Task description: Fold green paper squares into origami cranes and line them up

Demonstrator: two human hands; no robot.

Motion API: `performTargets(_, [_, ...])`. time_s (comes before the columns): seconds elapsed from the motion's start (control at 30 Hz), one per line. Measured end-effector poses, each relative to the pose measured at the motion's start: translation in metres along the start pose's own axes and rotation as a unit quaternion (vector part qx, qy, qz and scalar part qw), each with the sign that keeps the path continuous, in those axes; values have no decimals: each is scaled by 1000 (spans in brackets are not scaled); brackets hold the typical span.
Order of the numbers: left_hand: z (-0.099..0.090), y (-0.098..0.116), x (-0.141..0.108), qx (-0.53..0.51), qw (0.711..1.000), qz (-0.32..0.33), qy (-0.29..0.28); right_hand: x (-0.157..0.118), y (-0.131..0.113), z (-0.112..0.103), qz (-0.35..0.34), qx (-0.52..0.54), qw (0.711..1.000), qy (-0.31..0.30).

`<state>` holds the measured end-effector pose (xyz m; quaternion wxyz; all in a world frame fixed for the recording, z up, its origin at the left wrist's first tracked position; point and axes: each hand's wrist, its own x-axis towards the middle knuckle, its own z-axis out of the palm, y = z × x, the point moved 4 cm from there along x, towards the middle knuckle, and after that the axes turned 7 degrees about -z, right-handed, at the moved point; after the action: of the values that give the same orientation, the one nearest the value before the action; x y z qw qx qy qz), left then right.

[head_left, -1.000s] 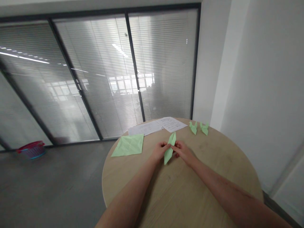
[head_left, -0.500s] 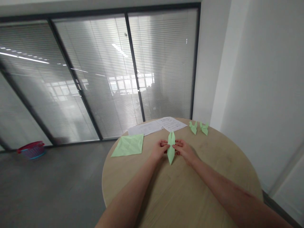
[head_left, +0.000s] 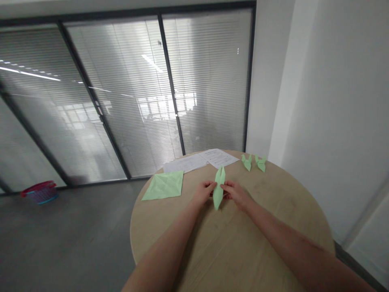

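A long, narrow folded green paper (head_left: 219, 188) is held between both hands above the round wooden table (head_left: 237, 251). Its upper end is split into two points, and the lower end tapers. My left hand (head_left: 206, 192) pinches its left edge at mid-length. On the right edge, my right hand (head_left: 235, 192) pinches it at about the same height. Both thumbs lie on the front; the fingers behind the paper are partly hidden.
A creased green sheet (head_left: 164, 185) lies at the table's left. White papers (head_left: 185, 163) lie along the back edge. Two small folded green figures (head_left: 246, 162) sit at the back right. A red and blue basket (head_left: 41, 192) stands on the floor, far left.
The folded green paper has tilted slightly, its top to the right and its lower tip to the left. Both hands still grip it in nearly the same place.
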<state>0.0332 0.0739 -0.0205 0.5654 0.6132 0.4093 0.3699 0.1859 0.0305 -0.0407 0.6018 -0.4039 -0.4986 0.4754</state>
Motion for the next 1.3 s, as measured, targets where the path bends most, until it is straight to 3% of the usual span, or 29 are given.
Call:
performTargets(0.47, [0, 13, -4, 7, 999, 39, -9, 1, 5, 1, 7, -59, 997, -43])
performTargets(0.73, [-1, 20, -6, 26, 998, 51, -19, -7, -3, 8, 18, -87, 990, -108])
performTargets(1.07, [0, 16, -7, 28, 998, 9, -47, -6, -1, 8, 10, -114, 988, -102])
performTargets(1.3, [-1, 19, -7, 35, 999, 34, -21, -10, -3, 12, 25, -121, 983, -135])
